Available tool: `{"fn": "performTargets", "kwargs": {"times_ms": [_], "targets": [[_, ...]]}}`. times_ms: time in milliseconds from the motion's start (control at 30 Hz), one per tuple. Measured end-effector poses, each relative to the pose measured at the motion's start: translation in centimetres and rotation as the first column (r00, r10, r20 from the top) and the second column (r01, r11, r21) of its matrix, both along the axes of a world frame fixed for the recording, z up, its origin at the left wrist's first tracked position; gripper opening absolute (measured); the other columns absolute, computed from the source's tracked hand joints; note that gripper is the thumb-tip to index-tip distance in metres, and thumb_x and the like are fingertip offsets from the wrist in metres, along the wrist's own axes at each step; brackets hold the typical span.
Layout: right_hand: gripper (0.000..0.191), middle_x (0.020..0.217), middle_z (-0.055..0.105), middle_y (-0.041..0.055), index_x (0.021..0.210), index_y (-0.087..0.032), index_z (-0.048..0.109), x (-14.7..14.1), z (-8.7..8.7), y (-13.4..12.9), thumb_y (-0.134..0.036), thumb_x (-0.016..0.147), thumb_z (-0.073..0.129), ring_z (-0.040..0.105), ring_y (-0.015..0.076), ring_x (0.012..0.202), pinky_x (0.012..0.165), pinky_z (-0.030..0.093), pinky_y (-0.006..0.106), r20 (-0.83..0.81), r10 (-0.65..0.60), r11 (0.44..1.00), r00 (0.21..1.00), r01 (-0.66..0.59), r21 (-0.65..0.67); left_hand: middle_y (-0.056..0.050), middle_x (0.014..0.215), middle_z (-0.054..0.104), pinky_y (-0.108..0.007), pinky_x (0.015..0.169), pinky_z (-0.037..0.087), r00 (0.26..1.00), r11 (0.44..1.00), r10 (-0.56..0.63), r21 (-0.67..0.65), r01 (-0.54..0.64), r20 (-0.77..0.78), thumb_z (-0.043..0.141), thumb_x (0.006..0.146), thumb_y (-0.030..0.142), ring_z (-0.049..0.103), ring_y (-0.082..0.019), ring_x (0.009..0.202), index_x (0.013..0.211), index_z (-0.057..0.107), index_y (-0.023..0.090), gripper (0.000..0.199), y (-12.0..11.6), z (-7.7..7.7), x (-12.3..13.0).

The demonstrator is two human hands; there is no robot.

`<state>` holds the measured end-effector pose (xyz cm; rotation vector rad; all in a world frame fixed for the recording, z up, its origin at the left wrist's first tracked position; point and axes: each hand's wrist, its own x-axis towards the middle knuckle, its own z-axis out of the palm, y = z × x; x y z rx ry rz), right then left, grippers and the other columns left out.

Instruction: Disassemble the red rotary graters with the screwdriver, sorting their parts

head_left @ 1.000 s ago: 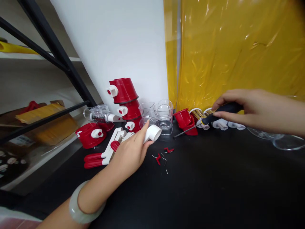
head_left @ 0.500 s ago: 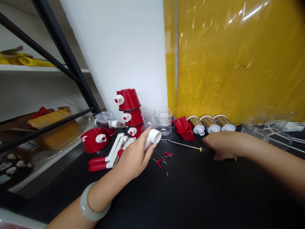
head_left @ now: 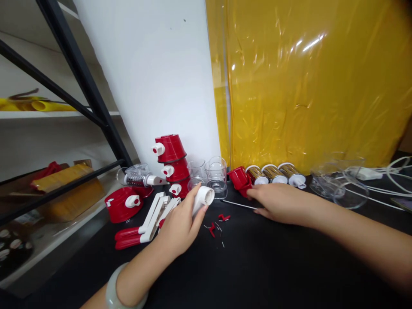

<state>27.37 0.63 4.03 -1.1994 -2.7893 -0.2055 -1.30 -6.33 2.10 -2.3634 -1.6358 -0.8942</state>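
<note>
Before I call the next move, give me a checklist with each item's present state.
1. White part held in left-hand grip: ok.
2. Metal rod held in right-hand grip: cannot tell, near end hidden.
3. Red piece clear of right-hand grip: cannot tell, they overlap in view.
4. Small red clips and metal pins gathered: not ok, scattered on black tabletop.
5. Stack of red housings standing: ok.

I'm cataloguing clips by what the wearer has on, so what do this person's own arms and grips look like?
The left forearm wears a smooth, rounded bangle in pale grey-green, with no marking visible. The left grip and right grip are ungloved. The right forearm shows nothing worn, and no sleeve is in view on either arm.
</note>
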Motion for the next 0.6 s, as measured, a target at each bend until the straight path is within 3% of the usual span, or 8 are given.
{"fn": "performTargets", "kwargs": {"times_ms": [33, 100, 167, 233, 433, 600], "targets": [[0.022, 0.103, 0.064, 0.0064, 0.112, -0.021, 0.066, -0.9, 0.2, -0.5, -0.024, 0.09, 0.066, 0.064, 0.0176, 0.088, 0.067, 0.045, 0.024, -0.066, 0.062, 0.998, 0.996, -0.06, 0.032, -0.018, 0.129, 0.068, -0.048, 0.088, 0.06, 1.0, 1.0, -0.009, 0.002, 0.009, 0.004, 0.045, 0.101, 0.035, 0.071, -0.032, 0.11, 0.149, 0.034, 0.017, 0.052, 0.0, -0.1, 0.0], [0.016, 0.101, 0.061, 0.0051, 0.109, -0.018, 0.066, -3.0, 0.1, -1.3, -0.022, 0.096, 0.057, 0.061, 0.0143, 0.086, 0.071, 0.046, 0.025, -0.267, 0.274, 0.951, 0.924, -0.219, 0.219, -0.018, 0.134, 0.065, -0.049, 0.093, 0.058, 0.999, 1.0, -0.031, 0.001, 0.031, 0.011, 0.045, 0.101, 0.035, 0.068, -0.031, 0.117, 0.149, 0.034, 0.017, 0.053, -0.1, -0.2, 0.2], [0.017, 0.093, 0.059, 0.0054, 0.106, -0.014, 0.066, -5.0, -0.6, -1.5, -0.02, 0.099, 0.052, 0.057, 0.0136, 0.08, 0.069, 0.045, 0.025, -0.317, 0.464, 0.838, 0.827, -0.294, 0.46, -0.018, 0.138, 0.062, -0.049, 0.099, 0.056, 0.999, 0.999, -0.048, -0.003, 0.048, 0.015, 0.045, 0.101, 0.035, 0.065, -0.03, 0.122, 0.15, 0.033, 0.016, 0.054, -0.3, -0.3, 0.3], [0.021, 0.088, 0.058, 0.0058, 0.105, -0.012, 0.066, -6.6, -1.5, -1.4, -0.02, 0.102, 0.047, 0.054, 0.0137, 0.077, 0.068, 0.043, 0.026, -0.317, 0.566, 0.734, 0.761, -0.291, 0.613, -0.019, 0.142, 0.059, -0.051, 0.102, 0.054, 0.998, 0.998, -0.055, -0.005, 0.055, 0.015, 0.044, 0.101, 0.035, 0.063, -0.03, 0.126, 0.15, 0.033, 0.014, 0.054, -0.4, -0.4, 0.4], [0.023, 0.083, 0.058, 0.0046, 0.101, -0.011, 0.068, -7.8, -2.6, -1.2, -0.019, 0.104, 0.047, 0.051, 0.013, 0.074, 0.065, 0.038, 0.028, -0.3, 0.639, 0.618, 0.708, -0.241, 0.748, -0.022, 0.143, 0.057, -0.052, 0.103, 0.054, 0.997, 0.997, -0.082, -0.017, 0.082, -0.002, 0.042, 0.101, 0.032, 0.061, -0.031, 0.128, 0.151, 0.031, 0.011, 0.056, -0.4, -0.5, 0.6], [0.025, 0.078, 0.056, 0.0033, 0.095, -0.011, 0.068, -7.4, -2.5, -2.0, -0.017, 0.104, 0.046, 0.047, 0.0117, 0.069, 0.062, 0.033, 0.029, -0.275, 0.662, 0.577, 0.697, -0.24, 0.781, -0.021, 0.141, 0.059, -0.05, 0.097, 0.057, 0.995, 0.994, -0.101, -0.031, 0.101, -0.017, 0.042, 0.101, 0.032, 0.066, -0.031, 0.121, 0.152, 0.03, 0.013, 0.056, -0.6, -0.8, 0.6]]}}
